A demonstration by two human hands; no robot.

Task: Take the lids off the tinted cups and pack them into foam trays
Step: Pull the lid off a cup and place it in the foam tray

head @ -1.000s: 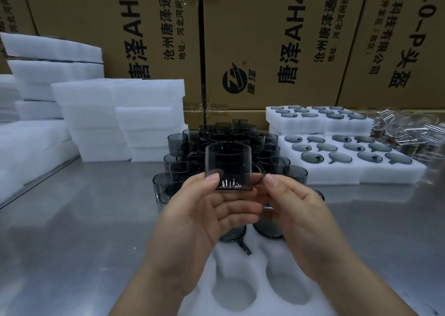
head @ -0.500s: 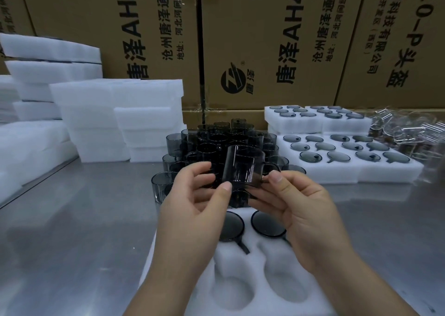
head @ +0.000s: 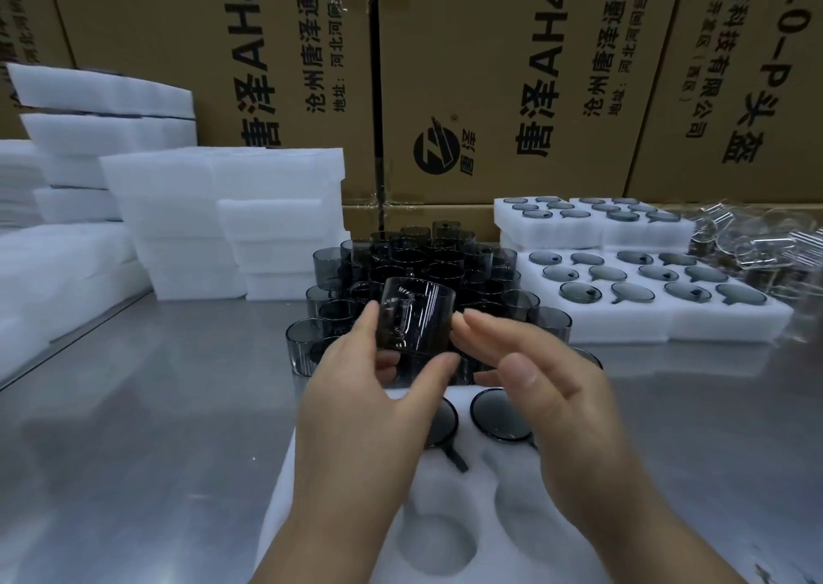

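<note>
Fingers of left hand grip cup; cup cluster behind, trays right.

Pretty bright, even indoor light, seemingly from overhead. No hard shadows, just soft grey in the hollows of the near foam tray. The steel table has a hazy sheen with smeared reflections, and the foam stacks are nearly blown out to flat white. Thin glare streaks run across the held cup. The right hand is a bit motion-blurred at the fingertips. Wide-angle bend tilts the cartons near the edges, and the clear pile far right is mush.
</note>
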